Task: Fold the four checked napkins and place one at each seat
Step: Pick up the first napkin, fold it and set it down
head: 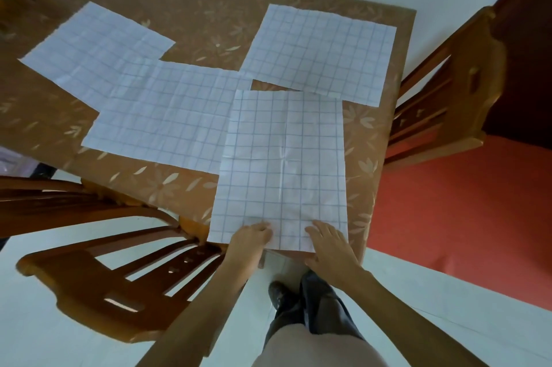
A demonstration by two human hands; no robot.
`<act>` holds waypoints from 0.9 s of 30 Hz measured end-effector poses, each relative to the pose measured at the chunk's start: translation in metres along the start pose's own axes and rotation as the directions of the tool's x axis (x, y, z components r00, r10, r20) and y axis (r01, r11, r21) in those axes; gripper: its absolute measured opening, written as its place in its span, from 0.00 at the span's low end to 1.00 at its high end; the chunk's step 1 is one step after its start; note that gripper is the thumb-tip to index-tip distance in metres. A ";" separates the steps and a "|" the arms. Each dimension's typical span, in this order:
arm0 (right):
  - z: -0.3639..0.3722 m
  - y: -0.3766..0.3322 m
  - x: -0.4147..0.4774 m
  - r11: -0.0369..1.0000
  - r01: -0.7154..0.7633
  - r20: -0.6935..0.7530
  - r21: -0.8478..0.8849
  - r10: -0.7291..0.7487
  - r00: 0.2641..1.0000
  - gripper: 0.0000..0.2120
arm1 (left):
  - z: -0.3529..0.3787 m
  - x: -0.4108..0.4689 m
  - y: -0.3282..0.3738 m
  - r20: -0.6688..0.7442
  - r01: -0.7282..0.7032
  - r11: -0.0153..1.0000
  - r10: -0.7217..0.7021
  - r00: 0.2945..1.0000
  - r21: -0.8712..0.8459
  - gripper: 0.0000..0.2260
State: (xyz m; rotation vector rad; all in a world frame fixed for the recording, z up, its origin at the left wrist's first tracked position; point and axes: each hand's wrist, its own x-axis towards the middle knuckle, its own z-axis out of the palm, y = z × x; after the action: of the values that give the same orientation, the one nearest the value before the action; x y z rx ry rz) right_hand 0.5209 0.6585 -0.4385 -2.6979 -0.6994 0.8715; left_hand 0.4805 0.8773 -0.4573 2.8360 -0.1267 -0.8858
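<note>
Big table w/ a brown flowered cloth fills most of the room in front of me. Wooden chairs round it: one at the near left, one on the right beside a red floor patch, part of another at the far left corner.

On the cloth, four checked napkins, all lying open and flat, none folded yet. Far-left napkin sits towards the far left corner; middle napkin overlaps its near corner. Far-right napkin lies apart from those two, near the right edge. Nearest napkin lies lengthwise towards the person, its left edge over the middle one, its near edge at or just past the table edge. Old crease lines cross at its centre.

Person stands at the near edge. Left hand and right hand are both on that napkin's near edge, close together, fingers spread flat on the paper. Can't tell if either pinches the edge or just presses it.

Looks like step one: first fold abt to start. Next move prob needs both hands to grip the near corners, lift, carry the edge over to meet the far edge, square up the corners, then press along the crease.
</note>
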 end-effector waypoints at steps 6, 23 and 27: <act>-0.006 0.003 0.002 1.000 0.017 0.006 0.018 -0.017 1.000 0.29 | -0.010 -0.003 0.012 -0.155 -0.030 1.000 0.028 0.987 -0.009 0.14; -0.020 0.007 0.009 0.996 0.077 -0.004 0.036 -0.076 0.997 0.33 | -0.003 -0.001 0.026 -0.292 -0.099 0.987 0.058 0.955 -0.127 0.05; -0.036 -0.005 0.014 0.993 0.083 -0.061 0.081 -0.078 0.995 0.29 | -0.041 -0.005 0.028 -0.401 -0.108 0.966 0.004 0.916 -0.236 0.04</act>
State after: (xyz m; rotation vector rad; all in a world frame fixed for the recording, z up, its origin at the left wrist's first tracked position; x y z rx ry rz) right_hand 0.5500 0.6676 -0.4150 -2.5913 -0.7370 0.7821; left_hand 0.4990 0.8554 -0.4167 2.6839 -0.0379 -0.2721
